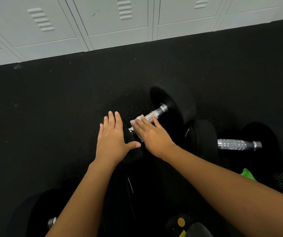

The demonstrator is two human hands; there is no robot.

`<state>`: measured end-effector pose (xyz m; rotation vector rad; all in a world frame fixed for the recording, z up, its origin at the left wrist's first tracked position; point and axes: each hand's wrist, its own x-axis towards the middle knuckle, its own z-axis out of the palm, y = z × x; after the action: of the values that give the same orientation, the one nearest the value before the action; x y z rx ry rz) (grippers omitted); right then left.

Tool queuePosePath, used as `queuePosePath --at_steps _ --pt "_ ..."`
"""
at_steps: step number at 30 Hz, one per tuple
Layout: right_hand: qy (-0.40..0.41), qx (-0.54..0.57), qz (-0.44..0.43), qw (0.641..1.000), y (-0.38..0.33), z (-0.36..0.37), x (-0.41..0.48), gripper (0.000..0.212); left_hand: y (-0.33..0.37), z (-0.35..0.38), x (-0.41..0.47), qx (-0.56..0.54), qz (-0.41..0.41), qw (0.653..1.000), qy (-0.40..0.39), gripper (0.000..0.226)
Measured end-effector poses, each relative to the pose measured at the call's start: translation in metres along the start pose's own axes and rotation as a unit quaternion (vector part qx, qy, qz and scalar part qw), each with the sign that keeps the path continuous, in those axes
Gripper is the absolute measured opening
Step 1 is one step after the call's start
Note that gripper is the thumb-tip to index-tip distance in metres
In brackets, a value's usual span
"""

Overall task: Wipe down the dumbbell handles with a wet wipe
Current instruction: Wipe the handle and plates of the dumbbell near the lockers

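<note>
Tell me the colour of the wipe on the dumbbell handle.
White. The head view shows the wipe under the right hand, on the silver knurled handle.

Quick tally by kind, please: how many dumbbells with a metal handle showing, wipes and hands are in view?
Dumbbells: 3 (wiped dumbbell, right dumbbell, bottom-left dumbbell)
White wipe: 1
Hands: 2 (left hand, right hand)
Total: 6

The left hand (113,139) and right hand (151,135) are bare, with short plain fingernails (110,113). Both forearms (79,194) are bare.
</note>
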<state>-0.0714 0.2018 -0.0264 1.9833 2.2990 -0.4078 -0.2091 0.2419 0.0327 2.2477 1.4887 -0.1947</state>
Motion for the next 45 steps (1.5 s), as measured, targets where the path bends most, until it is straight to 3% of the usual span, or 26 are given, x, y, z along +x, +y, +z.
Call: queuePosePath --at_steps 6,12,15,22,31,38,45 --pt "-0.022 -0.011 0.065 0.998 0.01 -0.005 0.008 0.063 0.0 0.001 0.001 0.015 0.001 1.0 -0.002 0.114" --pt "-0.079 0.013 -0.004 0.997 0.003 -0.019 0.021 0.065 0.001 -0.001 0.001 0.026 -0.003 1.0 -0.013 0.113" --pt "-0.063 0.014 -0.021 0.998 0.004 -0.015 0.008 0.065 0.001 -0.001 0.0 0.026 0.001 1.0 -0.012 0.113" --pt "-0.072 0.036 0.051 0.995 0.021 -0.02 0.019 0.061 0.001 0.001 0.001 0.03 0.001 1.0 -0.01 0.113" --pt "-0.016 0.034 -0.029 0.999 0.015 -0.009 0.009 0.054 0.001 0.001 0.0 0.041 0.004 0.999 -0.011 0.112" --pt "-0.031 0.005 0.075 0.997 0.032 -0.012 0.018 0.058 0.002 0.001 0.0 0.045 0.005 0.999 -0.008 0.113" --pt "-0.012 0.035 0.019 0.999 0.011 -0.003 0.001 0.055 0.002 0.001 0.0 0.041 0.002 0.999 -0.007 0.112"
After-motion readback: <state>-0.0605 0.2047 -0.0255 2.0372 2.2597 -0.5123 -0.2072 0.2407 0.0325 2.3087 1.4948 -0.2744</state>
